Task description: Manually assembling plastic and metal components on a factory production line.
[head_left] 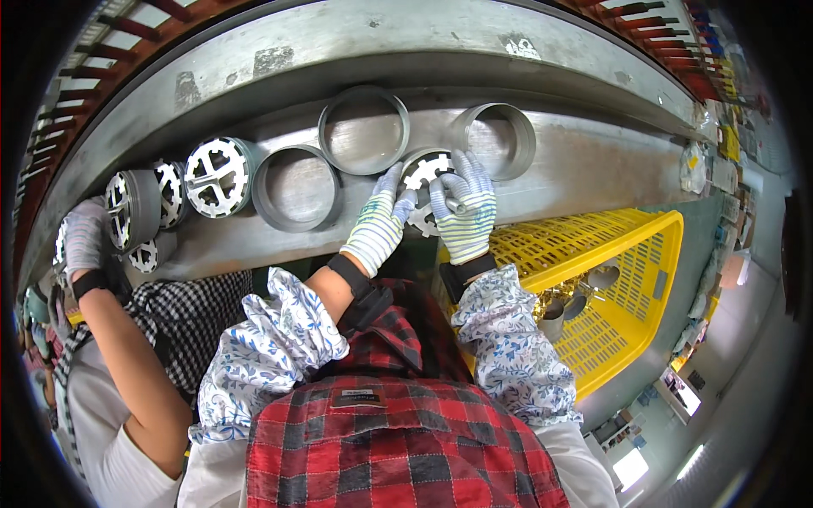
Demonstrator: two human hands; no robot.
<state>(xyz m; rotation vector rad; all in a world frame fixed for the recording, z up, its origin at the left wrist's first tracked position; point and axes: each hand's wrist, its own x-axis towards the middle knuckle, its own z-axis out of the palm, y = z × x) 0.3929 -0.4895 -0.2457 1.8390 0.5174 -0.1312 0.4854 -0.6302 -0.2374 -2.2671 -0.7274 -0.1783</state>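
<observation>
In striped white work gloves, my left hand [377,227] and my right hand [466,207] close on either side of a round metal ring with a notched silver insert [423,172]. It is at the front edge of the steel bench. Part of the insert is hidden by my fingers. A small cylindrical metal piece [456,206] shows by my right fingers; whether it belongs to the insert I cannot tell. Two bare metal rings, one near [296,188] and one farther back [364,131], lie to the left. Another bare ring [500,141] lies just beyond my right hand.
Several rings with notched inserts [218,178] stand farther left, where a co-worker's gloved hand [85,233] rests. A yellow plastic basket [669,271] holding metal parts [576,305] is at my right. The steel bench's raised back wall [398,38] runs across the far side.
</observation>
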